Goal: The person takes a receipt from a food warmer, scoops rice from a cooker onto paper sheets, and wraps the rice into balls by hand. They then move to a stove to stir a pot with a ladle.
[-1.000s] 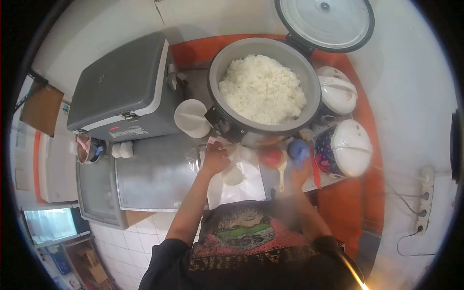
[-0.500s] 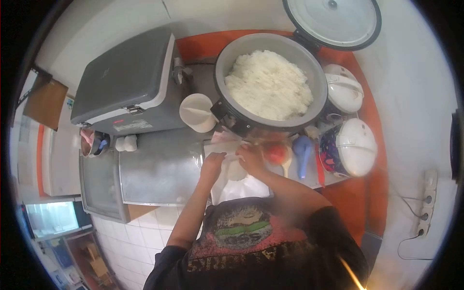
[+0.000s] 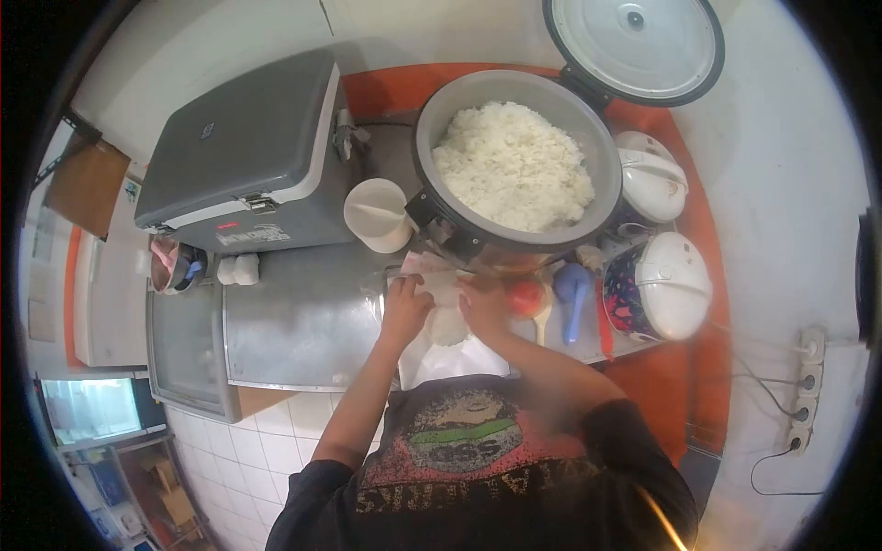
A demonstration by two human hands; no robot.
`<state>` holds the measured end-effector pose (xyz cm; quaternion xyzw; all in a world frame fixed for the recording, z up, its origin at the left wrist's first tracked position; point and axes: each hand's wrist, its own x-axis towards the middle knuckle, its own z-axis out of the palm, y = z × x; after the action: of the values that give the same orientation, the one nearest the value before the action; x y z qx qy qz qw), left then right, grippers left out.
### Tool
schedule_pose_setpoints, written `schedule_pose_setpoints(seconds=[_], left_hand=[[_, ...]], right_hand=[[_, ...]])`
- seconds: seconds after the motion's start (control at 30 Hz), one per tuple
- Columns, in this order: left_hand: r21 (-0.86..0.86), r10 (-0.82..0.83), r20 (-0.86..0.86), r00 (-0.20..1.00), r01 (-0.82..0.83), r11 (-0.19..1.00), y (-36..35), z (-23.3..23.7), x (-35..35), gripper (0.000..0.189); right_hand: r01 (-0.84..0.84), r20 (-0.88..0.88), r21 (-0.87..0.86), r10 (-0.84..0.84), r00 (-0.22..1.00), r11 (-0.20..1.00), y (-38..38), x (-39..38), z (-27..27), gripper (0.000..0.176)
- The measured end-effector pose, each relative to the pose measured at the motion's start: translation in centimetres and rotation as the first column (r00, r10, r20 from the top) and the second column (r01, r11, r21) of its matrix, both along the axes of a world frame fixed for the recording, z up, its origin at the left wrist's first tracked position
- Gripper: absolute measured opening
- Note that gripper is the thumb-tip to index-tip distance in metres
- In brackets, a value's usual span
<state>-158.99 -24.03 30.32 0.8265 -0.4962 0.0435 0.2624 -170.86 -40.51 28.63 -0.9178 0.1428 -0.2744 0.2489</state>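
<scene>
Since the paper before the rice cooker appears light, soft and tearable, edge holds suit, left hand and right hand curling over it, pinch not determinable

Table: paper sheet at near edge, before the rice cooker. Mound on the paper, between left hand and right hand. Right of the paper, in order: bowl-like item, paddle just beside it, scoop, lidded pot; second lidded pot behind that one, right of the cooker. Rice in the cooker; its lid behind, to the right. Left of the cooker: pitcher, then cooler box. Before the box: two bundles, with a container left of them.
</scene>
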Motion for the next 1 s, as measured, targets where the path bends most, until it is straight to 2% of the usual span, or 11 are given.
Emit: schedule_pose_setpoints(seconds=[0.1,0.27,0.3,0.33,0.43,0.57,0.63,0.73,0.83,0.87,1.0], left_hand=[[0.04,-0.067,-0.003,0.998,0.067,0.997,0.6,0.1,-0.1,0.003],[0.123,-0.165,-0.046,0.985,0.169,0.978,2.7,-1.8,-0.9,0.008],[0.104,-0.152,-0.068,0.986,0.159,0.982,3.0,-1.8,-1.4,0.01],[0.085,-0.14,-0.092,0.986,0.148,0.985,3.4,-1.8,-1.8,0.011],[0.098,-0.203,-0.097,0.974,0.212,0.972,4.0,-1.5,-2.7,0.015],[0.134,-0.238,-0.051,0.97,0.243,0.961,4.4,-2.0,-3.5,0.018],[0.159,-0.244,-0.058,0.968,0.25,0.955,4.6,-1.8,-3.5,0.019],[0.056,0.127,0.13,0.983,-0.135,0.989,4.3,-2.0,-3.0,0.021],[0.163,0.191,-0.052,0.98,-0.18,0.97,6.3,-3.4,-0.1,0.021],[0.144,0.135,-0.233,0.963,-0.103,0.984,6.6,-3.6,1.1,0.019],[0.279,0.33,-0.62,0.711,-0.194,0.941,6.4,-5.6,1.6,0.018]], right_hand=[[-0.209,-0.15,-0.059,0.198,0.969,0.976,1.3,0.1,2.5,0.026],[0.005,-0.516,-0.126,-0.07,0.854,0.992,-1.8,-2.2,-2.5,0.01],[0.055,-0.386,0.235,0.041,0.921,0.97,-2.6,-2.9,-4.2,0.012],[0.074,-0.347,0.32,0.044,0.937,0.945,-3.1,-4.0,-5.9,0.016],[0.075,-0.444,-0.005,-0.07,0.893,0.997,0.8,-4.4,1.4,0.035],[-0.253,-0.545,-0.004,0.21,0.812,0.968,4.2,-3.3,0.9,0.068],[-0.268,-0.618,0.031,0.229,0.752,0.963,4.7,-4.4,0.3,0.072],[-0.293,-0.667,0.04,0.244,0.704,0.955,4.3,-5.7,0.3,0.076],[-0.311,-0.669,0.016,0.241,0.703,0.95,3.9,-6.7,-0.2,0.075],[-0.317,-0.663,0.002,0.238,0.709,0.948,3.8,-6.7,-0.3,0.074],[-0.293,-0.664,-0.007,0.215,0.716,0.956,3.6,-6.9,-0.5,0.072]])
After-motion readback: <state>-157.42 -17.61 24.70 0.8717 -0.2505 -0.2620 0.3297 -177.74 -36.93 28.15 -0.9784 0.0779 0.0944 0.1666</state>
